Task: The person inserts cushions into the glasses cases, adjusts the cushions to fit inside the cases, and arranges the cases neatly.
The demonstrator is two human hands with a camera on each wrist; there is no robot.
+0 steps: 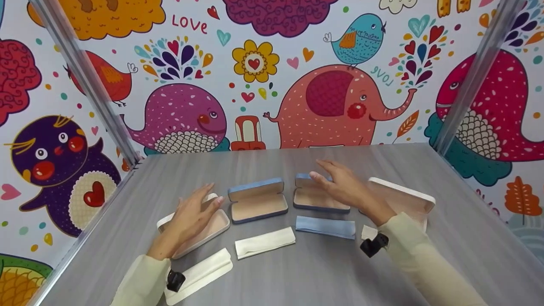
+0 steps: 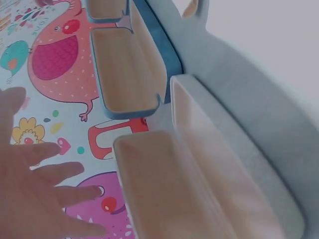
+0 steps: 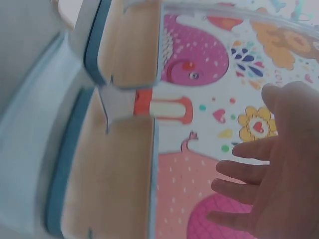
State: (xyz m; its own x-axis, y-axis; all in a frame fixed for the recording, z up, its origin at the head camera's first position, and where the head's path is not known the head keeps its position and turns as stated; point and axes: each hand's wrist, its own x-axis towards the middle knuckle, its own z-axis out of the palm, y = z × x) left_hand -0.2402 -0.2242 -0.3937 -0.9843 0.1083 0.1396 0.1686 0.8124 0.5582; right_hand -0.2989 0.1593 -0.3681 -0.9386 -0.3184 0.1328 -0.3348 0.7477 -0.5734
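Observation:
In the head view my left hand (image 1: 187, 219), fingers spread, hovers over an opened white glasses case (image 1: 202, 243) and hides part of it. My right hand (image 1: 344, 189) is held over the right-hand blue glasses case (image 1: 312, 200), fingers straight and thumb apart; its forearm covers part of a second white case (image 1: 403, 195). Between the hands stands another blue case (image 1: 259, 207), lid up, beige inside. Both wrist views show the left hand (image 2: 50, 194) and right hand (image 3: 279, 184) holding nothing.
Folded cloths lie in front of the cases: a cream one (image 1: 204, 274) at left, another cream one (image 1: 264, 243), a blue one (image 1: 325, 227) and a pale one (image 1: 369, 232) partly hidden by the right wrist. Behind the grey table (image 1: 272, 280) rises a cartoon-printed wall (image 1: 255, 93) with metal posts.

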